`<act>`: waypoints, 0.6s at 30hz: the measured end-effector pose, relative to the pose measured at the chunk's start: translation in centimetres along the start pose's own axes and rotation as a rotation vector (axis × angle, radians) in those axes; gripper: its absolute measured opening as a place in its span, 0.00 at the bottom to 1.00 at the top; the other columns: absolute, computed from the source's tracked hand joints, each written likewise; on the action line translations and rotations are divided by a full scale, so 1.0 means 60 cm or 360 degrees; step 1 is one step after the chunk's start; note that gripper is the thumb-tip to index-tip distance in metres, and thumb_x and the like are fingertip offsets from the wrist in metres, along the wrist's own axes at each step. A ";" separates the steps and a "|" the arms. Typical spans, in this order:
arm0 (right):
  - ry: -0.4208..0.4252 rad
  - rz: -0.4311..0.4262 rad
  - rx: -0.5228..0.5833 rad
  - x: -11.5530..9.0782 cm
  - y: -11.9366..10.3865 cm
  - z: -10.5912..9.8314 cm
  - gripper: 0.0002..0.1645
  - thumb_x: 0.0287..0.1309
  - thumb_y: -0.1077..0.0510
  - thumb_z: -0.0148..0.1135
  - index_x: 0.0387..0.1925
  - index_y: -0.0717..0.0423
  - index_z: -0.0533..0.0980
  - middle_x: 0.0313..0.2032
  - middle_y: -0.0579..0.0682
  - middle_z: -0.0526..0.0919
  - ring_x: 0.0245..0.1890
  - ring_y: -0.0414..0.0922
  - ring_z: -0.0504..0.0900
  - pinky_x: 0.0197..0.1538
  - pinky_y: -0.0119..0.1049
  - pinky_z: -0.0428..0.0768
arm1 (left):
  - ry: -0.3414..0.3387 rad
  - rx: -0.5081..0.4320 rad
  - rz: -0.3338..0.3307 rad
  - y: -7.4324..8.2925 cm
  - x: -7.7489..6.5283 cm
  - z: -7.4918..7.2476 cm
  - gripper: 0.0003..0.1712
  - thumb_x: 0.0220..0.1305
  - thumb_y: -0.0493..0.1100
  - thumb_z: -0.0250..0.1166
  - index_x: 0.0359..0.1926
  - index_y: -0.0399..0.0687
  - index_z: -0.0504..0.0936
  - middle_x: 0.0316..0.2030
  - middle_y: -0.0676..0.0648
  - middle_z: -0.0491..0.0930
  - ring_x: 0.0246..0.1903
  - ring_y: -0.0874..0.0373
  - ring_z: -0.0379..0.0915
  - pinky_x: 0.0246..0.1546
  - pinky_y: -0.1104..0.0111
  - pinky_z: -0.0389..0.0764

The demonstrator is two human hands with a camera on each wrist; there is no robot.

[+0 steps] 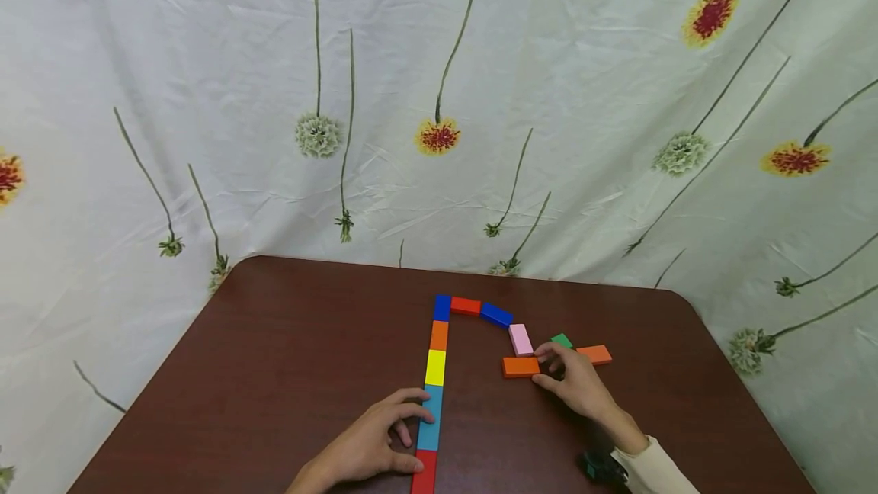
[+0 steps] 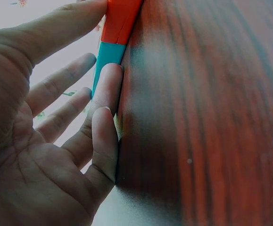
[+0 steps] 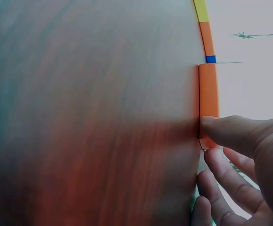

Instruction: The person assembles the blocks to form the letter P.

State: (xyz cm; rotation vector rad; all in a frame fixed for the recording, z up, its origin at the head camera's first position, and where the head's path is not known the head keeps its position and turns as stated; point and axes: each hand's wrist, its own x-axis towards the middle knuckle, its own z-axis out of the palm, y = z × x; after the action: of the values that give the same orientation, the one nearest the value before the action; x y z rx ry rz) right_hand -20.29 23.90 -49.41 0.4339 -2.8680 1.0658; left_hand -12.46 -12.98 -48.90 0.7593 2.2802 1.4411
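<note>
My right hand (image 1: 579, 386) pinches the right end of an orange block (image 1: 519, 367) lying flat on the table. In the right wrist view, the thumb presses that orange block's (image 3: 209, 92) near side, with the fingers at its end. A pink block (image 1: 520, 340) lies just beyond it. My left hand (image 1: 370, 437) rests along a straight row of blocks, fingers spread and loosely bent. Its fingertips touch a light blue block (image 1: 430, 429), and its thumb is on a red block (image 1: 424, 471) at the near end.
Farther up the row lie a yellow block (image 1: 435, 368), an orange one and a dark blue one (image 1: 442, 308). A red block (image 1: 466, 306) and a blue block (image 1: 497, 315) curve right from there. Behind my right hand are a green block (image 1: 562, 340) and another orange block (image 1: 594, 354).
</note>
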 end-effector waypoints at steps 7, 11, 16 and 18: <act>-0.0012 0.0035 -0.0018 0.002 -0.005 -0.001 0.18 0.54 0.61 0.75 0.46 0.53 0.79 0.40 0.46 0.84 0.35 0.40 0.79 0.42 0.32 0.80 | 0.0009 -0.0010 0.0008 0.000 -0.001 0.001 0.23 0.54 0.45 0.77 0.52 0.51 0.82 0.68 0.41 0.66 0.33 0.63 0.74 0.35 0.72 0.78; -0.0006 0.0054 -0.0024 0.003 -0.007 -0.001 0.17 0.53 0.61 0.75 0.44 0.52 0.80 0.39 0.46 0.84 0.34 0.39 0.79 0.41 0.31 0.80 | -0.0001 -0.0025 -0.0003 0.000 -0.001 0.000 0.23 0.55 0.44 0.77 0.52 0.51 0.82 0.69 0.41 0.66 0.33 0.62 0.74 0.36 0.72 0.78; 0.0011 0.0047 -0.0040 0.003 -0.008 0.000 0.16 0.53 0.61 0.75 0.44 0.53 0.80 0.38 0.46 0.84 0.33 0.38 0.79 0.40 0.31 0.79 | -0.0009 -0.0035 -0.0016 0.001 0.000 0.000 0.23 0.55 0.44 0.77 0.52 0.51 0.82 0.69 0.42 0.66 0.34 0.62 0.74 0.36 0.72 0.78; 0.0012 0.0040 -0.0040 0.003 -0.007 0.002 0.16 0.53 0.61 0.75 0.44 0.53 0.80 0.38 0.46 0.84 0.33 0.38 0.79 0.40 0.31 0.79 | -0.0008 -0.0029 -0.0013 0.000 0.000 0.000 0.23 0.55 0.44 0.77 0.52 0.51 0.82 0.69 0.42 0.66 0.34 0.62 0.74 0.36 0.72 0.78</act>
State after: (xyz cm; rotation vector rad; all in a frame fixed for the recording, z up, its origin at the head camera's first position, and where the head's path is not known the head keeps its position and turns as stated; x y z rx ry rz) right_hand -20.33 23.50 -49.20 0.3925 -2.8842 1.0312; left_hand -12.42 -12.98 -48.89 0.7467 2.2607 1.4529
